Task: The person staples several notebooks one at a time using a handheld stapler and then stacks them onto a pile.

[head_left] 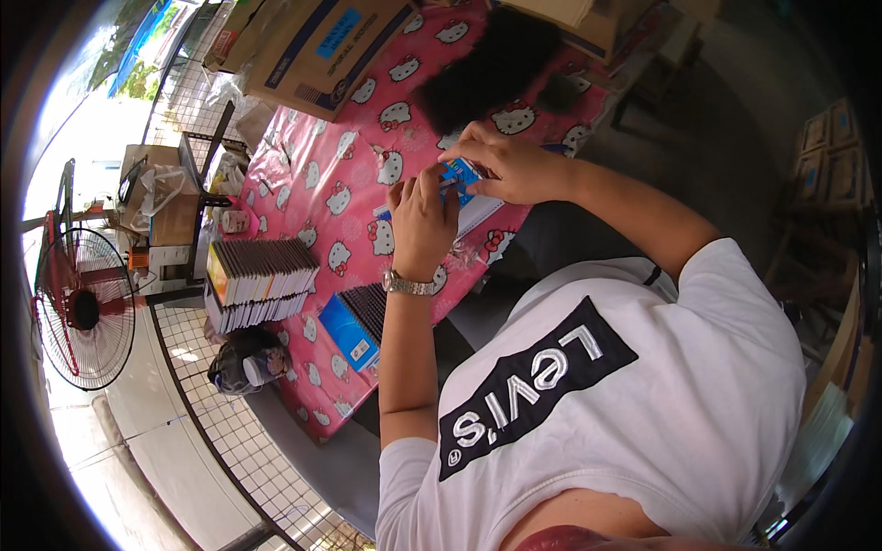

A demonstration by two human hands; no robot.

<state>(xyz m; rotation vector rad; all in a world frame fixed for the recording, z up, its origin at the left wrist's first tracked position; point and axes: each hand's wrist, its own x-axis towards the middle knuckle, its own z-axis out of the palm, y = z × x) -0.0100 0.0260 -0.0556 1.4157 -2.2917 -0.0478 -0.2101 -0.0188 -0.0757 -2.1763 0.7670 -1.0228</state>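
left hand (421, 216) grip pinching blue packet (462, 174) | right hand (510, 165) likewise, probably | packet mostly hidden | above pink tabletop (322, 184)

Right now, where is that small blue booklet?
In the head view, the small blue booklet sits just above centre, pinched between the left hand and right hand, over the pink cartoon-cat tablecloth.

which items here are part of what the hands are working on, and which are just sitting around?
In hand:
- left hand and right hand, both on a small blue packet
- white notebook under the hands

Lying about:
- row of booklets on the pink tablecloth
- blue-covered stack
- cardboard boxes
- dark bundle
- red fan
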